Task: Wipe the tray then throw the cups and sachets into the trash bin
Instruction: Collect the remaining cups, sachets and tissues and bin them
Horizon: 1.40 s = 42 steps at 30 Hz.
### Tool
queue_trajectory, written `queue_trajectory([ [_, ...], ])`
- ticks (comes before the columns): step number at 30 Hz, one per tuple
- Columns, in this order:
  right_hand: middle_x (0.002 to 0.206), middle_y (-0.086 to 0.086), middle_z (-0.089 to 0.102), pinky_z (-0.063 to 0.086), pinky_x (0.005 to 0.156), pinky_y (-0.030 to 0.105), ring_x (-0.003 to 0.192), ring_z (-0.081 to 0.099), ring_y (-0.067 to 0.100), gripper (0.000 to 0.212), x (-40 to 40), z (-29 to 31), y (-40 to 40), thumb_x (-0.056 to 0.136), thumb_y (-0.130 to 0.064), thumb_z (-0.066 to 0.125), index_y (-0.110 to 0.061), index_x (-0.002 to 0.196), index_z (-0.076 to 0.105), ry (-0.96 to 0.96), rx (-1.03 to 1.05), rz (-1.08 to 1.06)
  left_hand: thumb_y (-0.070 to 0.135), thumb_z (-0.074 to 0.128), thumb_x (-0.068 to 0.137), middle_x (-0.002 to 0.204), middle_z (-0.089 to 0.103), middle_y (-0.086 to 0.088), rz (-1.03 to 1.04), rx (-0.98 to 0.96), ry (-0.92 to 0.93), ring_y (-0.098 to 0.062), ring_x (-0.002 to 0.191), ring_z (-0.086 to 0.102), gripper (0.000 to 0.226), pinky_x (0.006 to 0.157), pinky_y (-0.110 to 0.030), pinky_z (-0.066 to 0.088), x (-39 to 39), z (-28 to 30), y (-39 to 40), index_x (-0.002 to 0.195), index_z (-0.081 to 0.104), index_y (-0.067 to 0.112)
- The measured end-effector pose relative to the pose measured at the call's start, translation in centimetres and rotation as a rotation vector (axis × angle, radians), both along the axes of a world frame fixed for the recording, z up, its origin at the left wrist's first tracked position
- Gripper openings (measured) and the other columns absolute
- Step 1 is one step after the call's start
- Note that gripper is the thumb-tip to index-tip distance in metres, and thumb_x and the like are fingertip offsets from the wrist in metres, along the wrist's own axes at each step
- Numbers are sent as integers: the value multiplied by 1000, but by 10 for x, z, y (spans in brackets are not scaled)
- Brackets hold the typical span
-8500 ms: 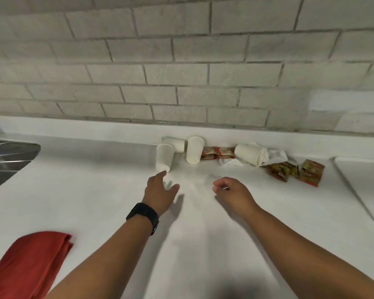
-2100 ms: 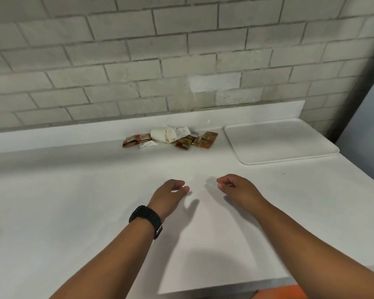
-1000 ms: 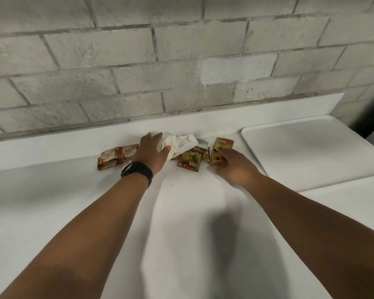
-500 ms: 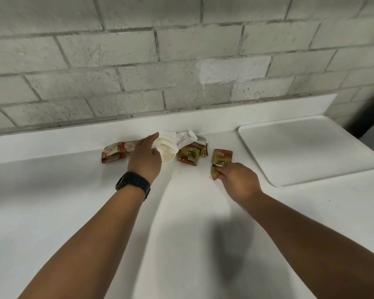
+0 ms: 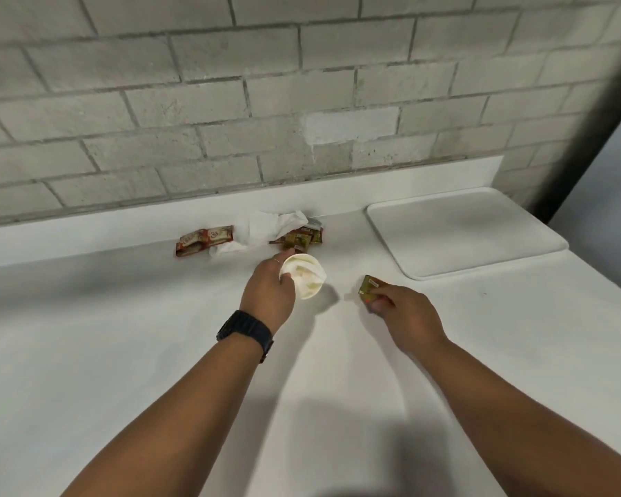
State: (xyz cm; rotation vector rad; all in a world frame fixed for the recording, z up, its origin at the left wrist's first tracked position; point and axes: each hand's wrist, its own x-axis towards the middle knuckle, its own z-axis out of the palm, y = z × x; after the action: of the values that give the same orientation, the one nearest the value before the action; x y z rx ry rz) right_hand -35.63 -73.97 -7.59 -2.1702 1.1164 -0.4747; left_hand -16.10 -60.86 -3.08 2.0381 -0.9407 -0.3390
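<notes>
My left hand [image 5: 268, 294] grips a white paper cup [image 5: 304, 276], its mouth turned toward me, lifted just off the white counter [image 5: 122, 353]. My right hand [image 5: 406, 312] pinches a green and red sachet [image 5: 368, 288] by its near end. Against the back wall lie a crumpled white tissue [image 5: 266, 227], red sachets [image 5: 203, 240] to its left and several green sachets [image 5: 302, 238] at its right. The white tray [image 5: 463, 231] lies bare at the right. No trash bin is in view.
A grey brick wall rises behind the counter's low white backsplash [image 5: 87, 233]. A dark vertical edge [image 5: 588, 113] marks the counter's right end.
Both hands have drawn back from the pile toward me, the left carrying the cup away from the tissue and the right carrying one sachet. Three cups seen earlier at the wall are out of view.
</notes>
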Motion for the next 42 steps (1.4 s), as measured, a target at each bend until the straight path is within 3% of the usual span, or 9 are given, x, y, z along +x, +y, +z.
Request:
queue_trajectory([
  [6,93,-23,69,44,83,12,92,63,-6,18,-66,33,4,90,-24,61,-32,103,70,-342,137,-132,14,39,90,132,53,0,-67,-6,43,-22,113,56,48,91,-44,52,-62,4,-9,132,52,33],
  [11,104,-15,68,38,75,4,97,61,3,27,-126,59,-5,90,-20,62,-29,114,68,-395,117,-191,14,41,89,130,55,2,-174,-18,37,-22,113,55,47,90,-45,53,-119,4,-32,131,53,33],
  [18,92,-16,67,44,71,12,82,61,-1,24,-243,70,-14,90,-18,63,-26,111,69,-423,153,-332,15,41,89,131,56,5,-352,-43,81,-19,116,55,48,91,-44,53,-226,2,-78,131,52,35],
  [23,83,-10,70,52,74,30,71,63,9,20,-353,75,-23,86,-17,67,-38,85,69,-456,162,-476,16,42,90,127,56,2,-524,-69,61,-20,115,53,48,92,-43,52,-329,0,-112,133,51,35],
  [26,78,-6,71,53,71,34,70,65,14,11,-425,67,-28,81,-19,69,-30,82,70,-479,162,-604,13,44,93,128,55,4,-625,-81,34,-13,117,51,46,100,-28,44,-397,-5,-123,134,51,32],
  [29,79,-3,70,53,68,30,70,65,13,14,-482,49,-28,86,-12,66,-23,93,68,-475,192,-733,11,45,94,130,54,7,-735,-90,-25,-4,116,48,45,91,-1,30,-451,-14,-129,135,50,29],
  [31,86,0,71,55,70,32,76,67,17,16,-516,31,-26,87,-14,66,-20,101,68,-456,233,-812,8,46,93,130,54,7,-803,-75,-16,-2,115,47,46,88,6,26,-482,-25,-131,135,51,27],
  [36,87,6,69,57,70,35,74,64,21,24,-574,-32,-14,86,-14,66,-12,109,68,-307,366,-943,9,46,93,134,53,8,-906,71,-10,-8,120,49,48,96,-8,30,-530,-63,-130,135,50,30],
  [42,83,3,71,57,80,48,83,69,28,9,-602,-109,-12,78,-30,68,-26,86,68,-172,517,-1026,11,45,94,132,56,6,-840,269,67,-12,117,54,46,103,-26,42,-542,-112,-128,135,50,31],
])
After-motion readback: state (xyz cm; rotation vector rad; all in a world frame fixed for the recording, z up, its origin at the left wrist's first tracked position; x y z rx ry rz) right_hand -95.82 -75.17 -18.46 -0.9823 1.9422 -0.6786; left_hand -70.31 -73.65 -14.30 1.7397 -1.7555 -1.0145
